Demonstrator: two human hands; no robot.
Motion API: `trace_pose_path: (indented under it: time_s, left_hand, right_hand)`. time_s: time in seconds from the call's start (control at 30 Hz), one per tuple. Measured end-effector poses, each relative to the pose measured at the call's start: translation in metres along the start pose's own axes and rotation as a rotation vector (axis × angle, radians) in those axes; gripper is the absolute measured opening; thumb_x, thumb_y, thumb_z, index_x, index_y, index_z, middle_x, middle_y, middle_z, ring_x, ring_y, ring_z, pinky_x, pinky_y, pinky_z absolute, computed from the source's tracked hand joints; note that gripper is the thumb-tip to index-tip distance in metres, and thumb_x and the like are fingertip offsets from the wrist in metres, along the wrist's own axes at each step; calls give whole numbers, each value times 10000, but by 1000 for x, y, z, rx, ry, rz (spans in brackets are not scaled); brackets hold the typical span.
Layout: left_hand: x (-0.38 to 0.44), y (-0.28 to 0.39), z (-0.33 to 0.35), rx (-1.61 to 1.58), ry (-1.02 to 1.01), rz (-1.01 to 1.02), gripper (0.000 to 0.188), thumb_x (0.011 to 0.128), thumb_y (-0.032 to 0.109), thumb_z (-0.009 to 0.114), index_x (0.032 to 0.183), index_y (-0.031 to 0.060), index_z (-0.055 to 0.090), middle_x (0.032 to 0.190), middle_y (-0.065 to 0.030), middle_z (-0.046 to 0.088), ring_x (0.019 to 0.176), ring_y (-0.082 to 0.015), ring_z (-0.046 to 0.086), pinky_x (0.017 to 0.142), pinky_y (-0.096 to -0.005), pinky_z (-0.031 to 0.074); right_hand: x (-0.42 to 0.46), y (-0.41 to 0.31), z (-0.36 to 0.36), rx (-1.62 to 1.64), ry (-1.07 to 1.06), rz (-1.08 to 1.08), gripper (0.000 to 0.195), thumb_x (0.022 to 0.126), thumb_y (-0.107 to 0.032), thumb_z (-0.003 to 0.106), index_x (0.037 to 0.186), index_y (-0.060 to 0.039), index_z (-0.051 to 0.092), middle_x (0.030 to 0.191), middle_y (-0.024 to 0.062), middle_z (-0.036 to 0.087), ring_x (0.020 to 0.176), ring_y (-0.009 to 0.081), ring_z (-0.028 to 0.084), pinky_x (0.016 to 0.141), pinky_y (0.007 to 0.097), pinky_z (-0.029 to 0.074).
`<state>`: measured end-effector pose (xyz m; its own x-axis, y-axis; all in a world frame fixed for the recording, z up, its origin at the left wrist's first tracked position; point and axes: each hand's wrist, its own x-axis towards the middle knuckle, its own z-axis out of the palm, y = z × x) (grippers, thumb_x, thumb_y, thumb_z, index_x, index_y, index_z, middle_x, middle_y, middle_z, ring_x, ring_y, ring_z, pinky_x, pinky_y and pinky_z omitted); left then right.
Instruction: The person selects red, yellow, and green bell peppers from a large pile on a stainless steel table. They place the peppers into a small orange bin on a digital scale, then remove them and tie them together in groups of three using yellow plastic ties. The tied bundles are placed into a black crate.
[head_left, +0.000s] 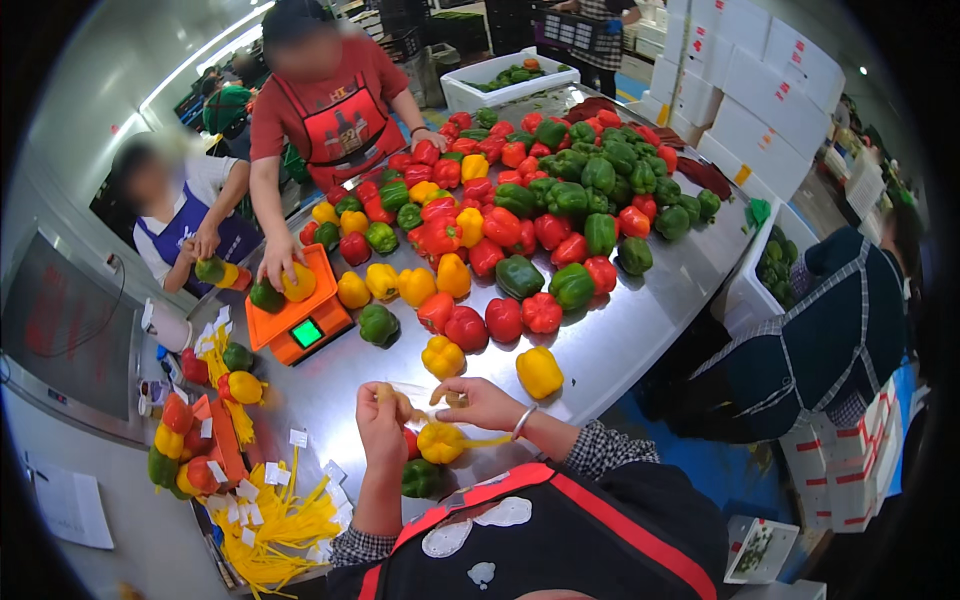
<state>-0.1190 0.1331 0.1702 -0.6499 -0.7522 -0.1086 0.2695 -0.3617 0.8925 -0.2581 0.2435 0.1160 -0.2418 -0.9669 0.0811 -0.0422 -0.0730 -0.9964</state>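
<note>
My left hand (381, 421) is raised over the near side of the metal table, its fingertips pinched on thin yellowish netting (420, 412). Facing it, my right hand (484, 405) has thumb and fingers on the same netting; the fine mesh is blurred. Just below the hands lie a yellow bell pepper (440, 442), a green one (421, 478) and a red one (411, 444) partly hidden by my left hand. A yellow mesh strip (484, 442) runs from the yellow pepper under my right wrist. Another yellow pepper (539, 372) lies beyond my right hand.
Red, green and yellow peppers (517, 225) heap across the steel table (637, 330). A co-worker's hand (281, 259) rests on peppers on an orange scale (296, 307). Tagged yellow mesh sleeves (277, 525) lie at left, near netted peppers (180, 450). Another person (810, 330) bends at right.
</note>
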Motion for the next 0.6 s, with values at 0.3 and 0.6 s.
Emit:
trace_pose_path:
  time_s: [0.3,0.6]
  left_hand:
    - [-13,-28,-21,491,55,-34,177,793,-34,628,929,40,542,802,-12,563,656,-76,522,558,-207,419]
    - [-6,-4,-32,-42,-160,-119,115,848,14,567,951,51,533,813,-57,580,731,-154,585,661,-275,502]
  right_hand:
    - [-1,-30,1,343,33,136,120,883,-160,554,931,-50,545,754,13,560,644,73,509,555,207,400]
    - [2,5,-6,239,299,91,256,859,-272,644,984,-53,598,805,-22,582,700,66,507,610,220,419]
